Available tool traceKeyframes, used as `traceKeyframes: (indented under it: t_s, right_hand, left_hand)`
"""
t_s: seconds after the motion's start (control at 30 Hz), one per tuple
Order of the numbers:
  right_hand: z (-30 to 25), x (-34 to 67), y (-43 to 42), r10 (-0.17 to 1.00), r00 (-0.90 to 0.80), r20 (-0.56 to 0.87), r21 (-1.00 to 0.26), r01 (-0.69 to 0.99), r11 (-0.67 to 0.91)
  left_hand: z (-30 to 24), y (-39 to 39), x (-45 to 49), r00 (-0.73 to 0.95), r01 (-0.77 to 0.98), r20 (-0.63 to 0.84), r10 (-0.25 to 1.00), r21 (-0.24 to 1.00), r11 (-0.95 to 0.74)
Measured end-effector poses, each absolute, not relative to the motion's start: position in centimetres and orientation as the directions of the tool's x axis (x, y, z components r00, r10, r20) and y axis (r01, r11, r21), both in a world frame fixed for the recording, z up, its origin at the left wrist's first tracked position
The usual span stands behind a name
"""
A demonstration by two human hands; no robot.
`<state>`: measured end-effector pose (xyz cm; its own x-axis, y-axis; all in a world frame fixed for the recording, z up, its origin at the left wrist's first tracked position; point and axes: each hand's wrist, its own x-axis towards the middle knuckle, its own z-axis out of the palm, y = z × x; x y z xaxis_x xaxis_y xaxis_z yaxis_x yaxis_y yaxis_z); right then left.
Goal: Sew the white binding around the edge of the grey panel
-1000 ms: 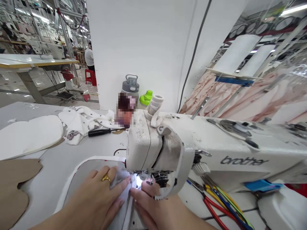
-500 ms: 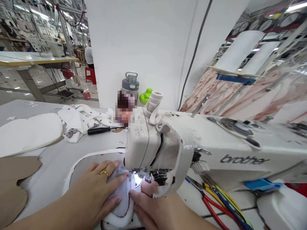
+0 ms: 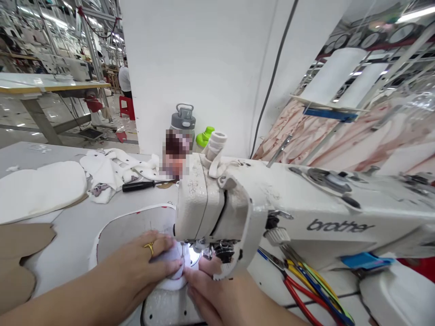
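Head view, fabric piece [image 3: 136,226] lying flat, long axis leftward

The pale grey desk [image 3: 71,226] was pretty cluttered: a white Brother sewing machine [image 3: 272,213], flat white padded pieces [image 3: 37,190], brown cardboard patterns [image 3: 16,253], crumpled white printed fabric [image 3: 112,174], a black-handled screwdriver [image 3: 142,184] and red-handled pliers [image 3: 302,299].

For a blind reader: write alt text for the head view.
Two hands, the left hand wearing a gold ring and the right hand, press a white fabric piece flat under the needle of a white sewing machine. Red-handled pliers lie to the right; a black-handled screwdriver lies behind.
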<state>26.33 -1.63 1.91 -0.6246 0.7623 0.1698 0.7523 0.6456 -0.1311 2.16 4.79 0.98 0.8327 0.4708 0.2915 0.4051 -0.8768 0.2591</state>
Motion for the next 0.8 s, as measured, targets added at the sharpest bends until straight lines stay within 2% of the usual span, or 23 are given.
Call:
traceKeyframes:
  t_s: [0.1, 0.2, 0.27, 0.4, 0.6, 0.73, 0.8]
  right_hand:
    - [2.0, 26.0, -1.5, 0.767, -0.579, 0.276, -0.12, 0.771, 0.625]
    - [2.4, 25.6, -1.2, 0.734, -0.548, 0.4, -0.158, 0.748, 0.645]
    - [2.7, 25.6, -1.1, 0.714, -0.546, 0.438, -0.184, 0.723, 0.666]
    - [2.6, 25.6, -1.1, 0.755, -0.512, 0.41, -0.226, 0.745, 0.628]
    - [2.5, 25.6, -1.2, 0.788, -0.494, 0.368, -0.246, 0.766, 0.595]
    - [2.3, 25.9, -1.3, 0.796, -0.495, 0.349, -0.312, 0.74, 0.596]
    - [2.0, 26.1, -1.4, 0.786, -0.523, 0.329, -0.294, 0.735, 0.612]
  left_hand:
    - [0.0, 4.9, 2.2, 0.85, 0.416, 0.238, 0.471, 0.246, -0.875]
    - [-0.7, 5.0, 2.3, 0.822, 0.445, 0.267, 0.502, 0.248, -0.86]
    - [-0.8, 5.0, 2.4, 0.817, 0.468, 0.27, 0.509, 0.205, -0.86]
    - [-0.5, 4.7, 2.9, 0.831, 0.494, 0.244, 0.501, 0.093, -0.864]
    - [-0.7, 3.0, 3.8, 0.659, 0.681, 0.311, 0.685, 0.141, -0.719]
    - [-0.1, 4.0, 2.4, 0.737, 0.623, 0.177, 0.652, 0.194, -0.757]
    - [0.7, 4.8, 1.7, 0.781, 0.586, 0.104, 0.616, 0.217, -0.78]
